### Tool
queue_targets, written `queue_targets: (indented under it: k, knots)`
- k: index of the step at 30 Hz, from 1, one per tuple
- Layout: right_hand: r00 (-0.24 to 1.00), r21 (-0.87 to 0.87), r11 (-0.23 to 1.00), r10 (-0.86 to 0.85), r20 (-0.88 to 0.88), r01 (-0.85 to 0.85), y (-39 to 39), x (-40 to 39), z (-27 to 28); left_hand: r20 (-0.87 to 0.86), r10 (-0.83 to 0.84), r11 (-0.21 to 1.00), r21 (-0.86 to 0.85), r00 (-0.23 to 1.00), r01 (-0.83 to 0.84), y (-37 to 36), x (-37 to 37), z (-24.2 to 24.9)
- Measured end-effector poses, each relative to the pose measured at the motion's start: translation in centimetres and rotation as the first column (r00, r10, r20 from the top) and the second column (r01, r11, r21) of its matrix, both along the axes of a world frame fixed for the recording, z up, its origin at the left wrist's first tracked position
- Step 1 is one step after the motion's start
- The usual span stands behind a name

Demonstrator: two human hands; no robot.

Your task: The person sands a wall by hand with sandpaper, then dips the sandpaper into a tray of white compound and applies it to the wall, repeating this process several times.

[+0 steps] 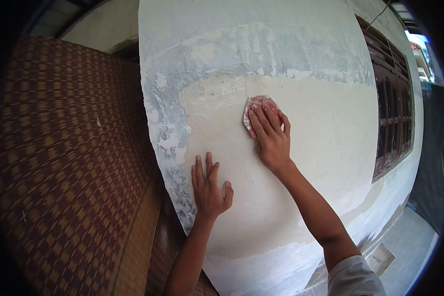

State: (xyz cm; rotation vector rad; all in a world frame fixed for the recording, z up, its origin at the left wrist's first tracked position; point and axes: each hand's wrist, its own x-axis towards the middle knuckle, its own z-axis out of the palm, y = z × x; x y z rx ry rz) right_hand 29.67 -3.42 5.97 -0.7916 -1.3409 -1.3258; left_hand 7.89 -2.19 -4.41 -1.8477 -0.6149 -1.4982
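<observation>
Cream putty covers the wall (pixel 320 128) where the left hand (pixel 209 190) lies flat, fingers spread and holding nothing, to steady the body. Higher up, the right hand (pixel 271 140) presses reddish sandpaper (pixel 255 104) against the wall under flat fingers, beside a woven mat (pixel 69 148).

My right hand (pixel 270 138) hides most of the reddish sanding pad (pixel 257 104); I lose both forearms at the bottom edge.
</observation>
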Motion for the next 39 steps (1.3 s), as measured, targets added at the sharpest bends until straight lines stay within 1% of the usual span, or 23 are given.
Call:
queue_targets:
  k: [2,3,4,6,7,10,12,15,17,18,20,22,24,26,28,30,31,32,34,35,37,39]
  knots:
    - [0.999,-0.056,0.998,0.041,0.019,-0.040,-0.2,0.4,-2.2,-0.002,-0.005,1.000,-0.010,1.000,0.005,-0.1,0.1,0.0]
    - [0.998,-0.044,0.997,0.058,0.009,-0.058,-0.6,0.4,-2.0,0.001,-0.005,1.000,-0.013,1.000,0.005,-0.2,0.1,0.0]
    - [0.998,-0.043,0.997,0.058,0.008,-0.057,-0.9,0.3,-1.0,0.005,-0.005,1.000,-0.019,1.000,0.005,-0.2,0.1,0.0]
    - [0.996,0.047,0.995,0.086,-0.016,-0.085,-1.2,0.2,2.2,-0.001,-0.006,1.000,-0.018,1.000,0.006,0.0,0.1,0.0]
    - [0.998,0.064,0.996,0.061,-0.025,-0.059,-1.2,0.0,3.7,0.001,-0.005,1.000,-0.012,1.000,0.005,0.1,0.1,0.0]
    - [0.999,0.029,0.999,0.034,0.008,-0.034,0.6,0.2,5.5,0.000,-0.014,1.000,-0.007,1.000,0.014,0.2,0.0,-0.1]
    - [0.999,0.021,0.999,0.035,-0.002,-0.035,0.6,0.2,3.2,-0.004,-0.020,1.000,-0.004,1.000,0.020,0.2,-0.1,0.0]
    - [0.998,-0.073,0.995,0.062,-0.008,-0.062,-0.1,0.7,-2.4,-0.004,-0.025,1.000,-0.013,1.000,0.025,-0.1,0.0,-0.2]
    - [0.996,-0.093,0.992,0.090,-0.010,-0.090,-0.6,1.1,-3.8,-0.005,-0.024,1.000,-0.017,1.000,0.024,0.0,0.1,0.1]
    - [0.996,-0.092,0.992,0.089,-0.011,-0.090,-0.8,1.0,-2.9,-0.001,-0.023,1.000,-0.019,1.000,0.023,0.0,0.1,0.0]
    - [0.993,0.025,0.992,0.120,0.002,-0.120,-1.1,0.9,0.7,-0.001,-0.021,0.999,-0.030,1.000,0.021,0.0,0.0,-0.2]
    - [0.992,0.029,0.991,0.128,0.003,-0.128,-0.6,0.5,3.9,-0.003,-0.030,1.000,-0.010,1.000,0.030,0.2,-0.1,-0.2]
    - [0.994,0.009,0.994,0.107,0.035,-0.107,0.5,0.5,5.6,-0.001,-0.031,0.999,-0.010,1.000,0.031,0.3,-0.2,-0.2]
    - [0.994,0.007,0.994,0.105,0.033,-0.105,1.0,0.5,3.4,-0.002,-0.032,0.999,-0.005,0.999,0.032,0.3,-0.1,-0.2]
    - [0.992,-0.073,0.989,0.129,0.008,-0.128,0.5,0.9,-1.0,-0.001,-0.036,0.999,-0.008,0.999,0.036,0.2,-0.1,-0.2]
    - [0.992,-0.122,0.986,0.115,0.042,-0.109,-0.4,1.7,-4.9,-0.003,-0.033,0.999,-0.007,0.999,0.033,-0.1,-0.1,-0.1]
    - [0.992,-0.127,0.986,0.115,0.058,-0.107,-1.0,1.9,-5.5,-0.006,-0.030,0.999,-0.017,1.000,0.030,-0.2,0.0,-0.1]
    - [0.991,-0.122,0.987,0.116,0.061,-0.108,-0.9,2.0,-5.1,-0.004,-0.030,0.999,-0.012,1.000,0.030,-0.2,0.0,-0.1]
    - [0.992,-0.010,0.992,0.124,0.020,-0.124,-1.5,1.8,-2.6,0.000,-0.020,1.000,-0.015,1.000,0.020,-0.1,0.0,-0.2]
    - [0.995,0.023,0.995,0.099,0.030,-0.100,-1.3,1.7,-0.7,0.003,-0.018,1.000,-0.022,1.000,0.018,-0.1,0.0,-0.4]
    - [0.993,0.025,0.994,0.106,0.059,-0.108,-1.0,1.0,3.0,0.015,-0.018,1.000,0.000,1.000,0.018,0.1,0.0,-0.2]
    - [0.992,0.031,0.995,0.097,0.084,-0.099,-0.3,0.8,4.1,0.022,-0.024,1.000,0.001,0.999,0.024,0.1,-0.1,-0.2]
